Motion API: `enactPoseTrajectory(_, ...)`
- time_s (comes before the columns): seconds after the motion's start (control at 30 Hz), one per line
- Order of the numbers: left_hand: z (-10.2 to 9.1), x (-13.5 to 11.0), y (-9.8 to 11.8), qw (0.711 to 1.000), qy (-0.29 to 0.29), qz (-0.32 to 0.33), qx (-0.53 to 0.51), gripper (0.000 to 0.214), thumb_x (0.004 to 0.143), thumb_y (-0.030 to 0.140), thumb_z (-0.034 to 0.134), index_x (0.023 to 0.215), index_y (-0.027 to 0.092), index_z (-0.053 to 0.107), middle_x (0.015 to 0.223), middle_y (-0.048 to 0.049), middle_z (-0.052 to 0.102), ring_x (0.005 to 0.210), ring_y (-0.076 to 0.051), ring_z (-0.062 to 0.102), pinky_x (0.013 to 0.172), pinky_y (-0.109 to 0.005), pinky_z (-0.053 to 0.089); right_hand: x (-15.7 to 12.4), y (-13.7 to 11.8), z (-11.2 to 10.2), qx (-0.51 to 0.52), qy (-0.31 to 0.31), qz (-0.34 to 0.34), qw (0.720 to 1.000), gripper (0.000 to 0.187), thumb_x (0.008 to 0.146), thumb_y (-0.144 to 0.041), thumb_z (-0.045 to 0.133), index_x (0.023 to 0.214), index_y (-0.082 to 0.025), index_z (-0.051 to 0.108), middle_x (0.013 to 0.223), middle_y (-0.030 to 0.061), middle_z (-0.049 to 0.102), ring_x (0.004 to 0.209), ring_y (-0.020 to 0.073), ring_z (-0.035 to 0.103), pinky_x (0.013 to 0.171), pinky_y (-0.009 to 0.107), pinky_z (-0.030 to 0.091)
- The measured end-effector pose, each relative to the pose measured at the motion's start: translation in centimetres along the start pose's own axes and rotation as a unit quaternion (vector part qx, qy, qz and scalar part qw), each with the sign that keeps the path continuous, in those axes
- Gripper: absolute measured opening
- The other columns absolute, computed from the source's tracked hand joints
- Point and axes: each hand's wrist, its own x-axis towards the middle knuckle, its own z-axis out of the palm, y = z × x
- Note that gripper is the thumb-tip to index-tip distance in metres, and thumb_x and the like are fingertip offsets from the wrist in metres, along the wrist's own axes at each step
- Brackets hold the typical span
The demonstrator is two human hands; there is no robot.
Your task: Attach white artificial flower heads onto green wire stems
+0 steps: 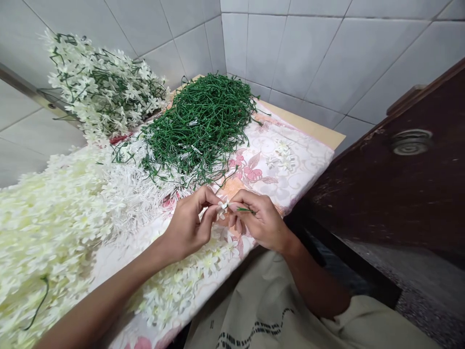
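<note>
My left hand pinches a small white artificial flower between thumb and fingers. My right hand grips a short green wire stem, and its tip meets the flower between my hands. My fingers hide most of the joint. Straight ahead lies a tangled pile of green stems. A large heap of cream-white flowers spreads to the left and runs under my left forearm. Behind it sits a bunch of white flowers on green stems.
A pink floral cloth covers the table, with several loose flowers on it. White tiled walls rise behind. A dark wooden door with a round metal fitting stands at the right. My beige garment fills the bottom.
</note>
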Motion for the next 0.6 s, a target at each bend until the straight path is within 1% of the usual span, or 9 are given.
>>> enactPoseTrajectory(0.17,0.09,-0.11,-0.33,0.998,-0.026,-0.024,-0.052,0.016,0.094,0.027,0.047,0.081,0.018,0.046,0.07,-0.0011,0.051,0.057,-0.01,0.048,0.051,-0.023,0.038,-0.02,0.24,-0.13,-0.004,-0.002,-0.012,1.0,0.021,0.093,-0.029,0.05,0.076,-0.017,0.054,0.061,-0.0028,0.057,0.046,0.0065,0.051,0.047,0.018,0.041)
enactPoseTrajectory(0.37,0.46,-0.24,-0.64,0.997,-0.018,-0.023,-0.077,0.016,0.094,0.026,0.045,0.08,0.018,0.045,0.07,0.0,0.047,0.056,-0.01,0.044,0.05,-0.023,0.037,-0.09,0.33,-0.12,0.012,-0.006,-0.022,1.0,0.019,0.093,-0.025,0.05,0.077,-0.017,0.054,0.061,-0.0035,0.056,0.044,0.0055,0.051,0.045,0.017,0.039)
enactPoseTrajectory(0.5,0.41,-0.23,-0.45,0.995,-0.031,-0.033,-0.092,0.016,0.094,0.026,0.045,0.081,0.017,0.046,0.073,-0.0008,0.048,0.056,-0.009,0.045,0.05,-0.023,0.037,-0.13,0.3,-0.16,0.027,-0.012,-0.021,0.999,0.019,0.092,-0.027,0.051,0.078,-0.017,0.056,0.061,-0.0033,0.057,0.044,0.0058,0.051,0.044,0.018,0.04)
enactPoseTrajectory(0.6,0.43,-0.15,-0.28,0.993,-0.034,-0.031,-0.107,0.016,0.095,0.023,0.045,0.08,0.017,0.045,0.071,-0.0001,0.048,0.055,-0.009,0.045,0.05,-0.022,0.037,-0.13,0.21,-0.15,0.021,-0.012,-0.027,0.999,0.017,0.091,-0.024,0.052,0.077,-0.016,0.056,0.06,-0.0033,0.056,0.044,0.0058,0.051,0.045,0.018,0.04)
